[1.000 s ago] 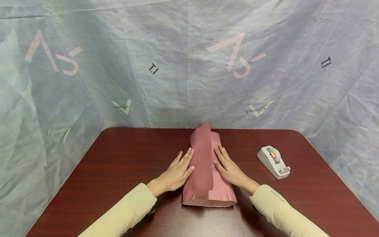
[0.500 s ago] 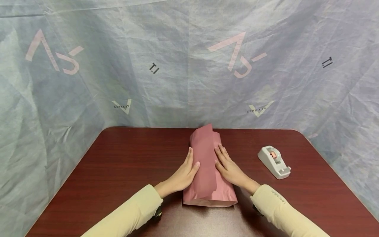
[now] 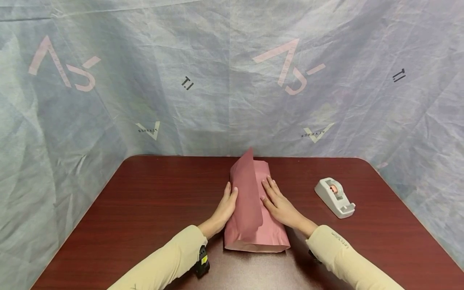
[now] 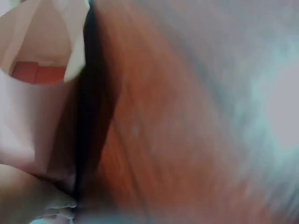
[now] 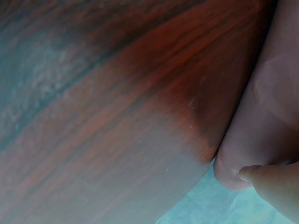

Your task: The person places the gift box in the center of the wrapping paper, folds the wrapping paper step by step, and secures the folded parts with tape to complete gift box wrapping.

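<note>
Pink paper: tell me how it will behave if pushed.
The pink paper will probably bend easily: its loose flap lifts clear at the far end. It seems unlikely to roll, being wide and low on the table.

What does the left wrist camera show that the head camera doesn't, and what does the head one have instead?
Only the left wrist view shows something red inside the open end of the pink paper; too little shows to name it. Only the head view shows the right hand and the tape dispenser. Both show the pink paper, the left hand beside it, and the wooden tabletop.
</note>
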